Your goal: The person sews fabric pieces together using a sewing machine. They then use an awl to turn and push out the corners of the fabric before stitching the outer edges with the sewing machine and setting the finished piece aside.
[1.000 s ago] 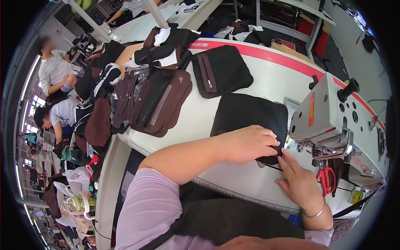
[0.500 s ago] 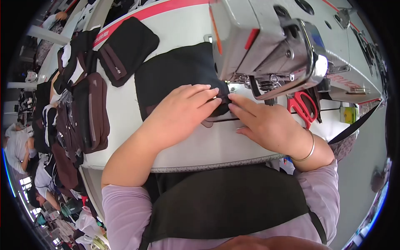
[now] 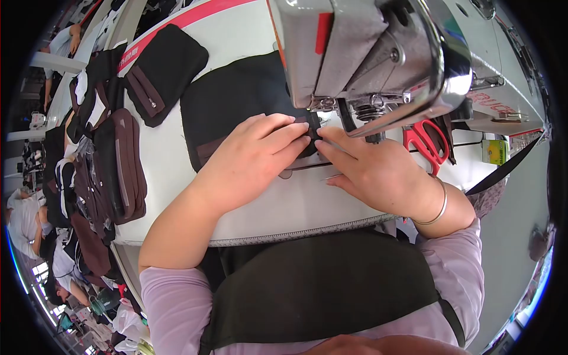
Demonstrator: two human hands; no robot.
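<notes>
My left hand [image 3: 251,157] lies palm down on a black fabric piece [image 3: 234,94] with a dark brown strip, its fingers stretched toward the sewing head. Across from it, my right hand [image 3: 378,171] has its index and middle fingertips at the right edge of the same fabric, with the thumb apart below them. A thin shiny sliver shows by that thumb; I cannot tell what it is. The sewing machine [image 3: 355,53] stands just beyond my fingertips, and its needle area is partly hidden by the head and my fingers.
Red-handled scissors [image 3: 427,145] lie right of my right hand. A black pouch [image 3: 167,71] with a brown zipped strip lies at the back left. Stacked brown and black pieces [image 3: 127,165] line the left side. A tape measure [image 3: 307,232] runs along the table's front edge.
The whole view has shifted slightly, so the table things sit a little further left and the sewing head looks larger. Both hands keep nearly the same pose on the fabric.
</notes>
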